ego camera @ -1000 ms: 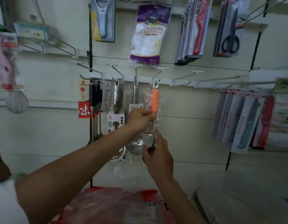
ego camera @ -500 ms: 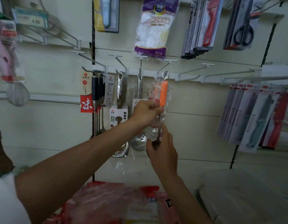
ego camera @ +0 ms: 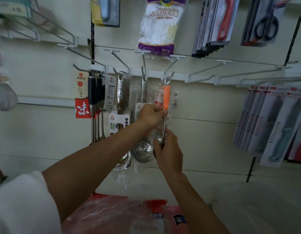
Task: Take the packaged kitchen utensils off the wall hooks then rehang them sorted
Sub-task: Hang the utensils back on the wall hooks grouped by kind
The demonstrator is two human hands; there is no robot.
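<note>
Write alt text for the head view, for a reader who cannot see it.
Two hands hold a plastic-wrapped orange-handled utensil whose ring sits at a white wall hook: the left hand grips below the orange grip, the right hand holds its lower end. Steel ladles and dark-handled utensils hang on hooks to its left.

Row of wall hooks (ego camera: 201, 70): utensil bunch (ego camera: 94, 98) far left, spoons (ego camera: 122, 92) next, then ladle (ego camera: 143, 150), wrapped utensil (ego camera: 166, 98) rightmost. Glove pack (ego camera: 158, 26) above ladle; knife packs (ego camera: 273, 125) right; scissors (ego camera: 266, 26) upper right.
</note>
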